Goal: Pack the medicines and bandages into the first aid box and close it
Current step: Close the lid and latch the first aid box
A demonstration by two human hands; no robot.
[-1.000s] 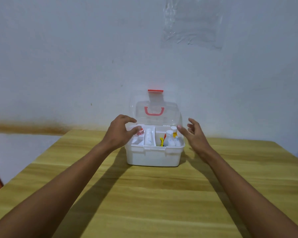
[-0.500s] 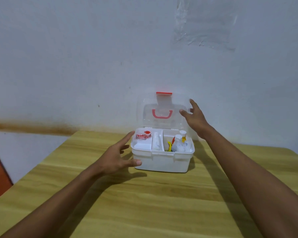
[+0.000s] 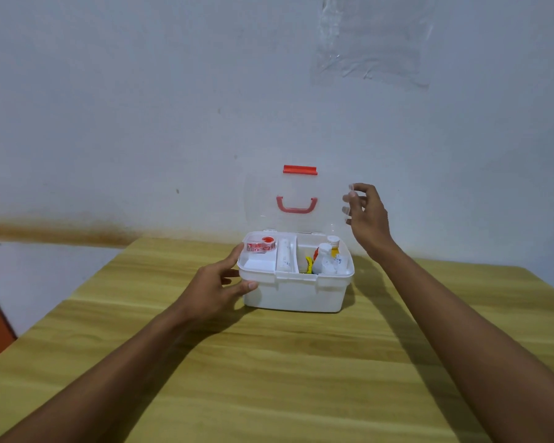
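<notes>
First aid box point(image 3: 296, 290) sits on the wooden table point(image 3: 269, 378) near the wall, clear lid point(image 3: 296, 199) standing upright and open, red latch point(image 3: 300, 170) on top, red handle point(image 3: 296, 205) below it. My left hand point(image 3: 216, 284) is pressed on the box's left front corner, thumb on the front wall, fingers spread along the side, not clamped. My right hand point(image 3: 367, 215) is at the lid's right edge, fingers curled loosely; can't tell if they touch it. Inside: tape roll point(image 3: 263, 245) in left compartment, 2 bottles point(image 3: 325, 259) in right.
</notes>
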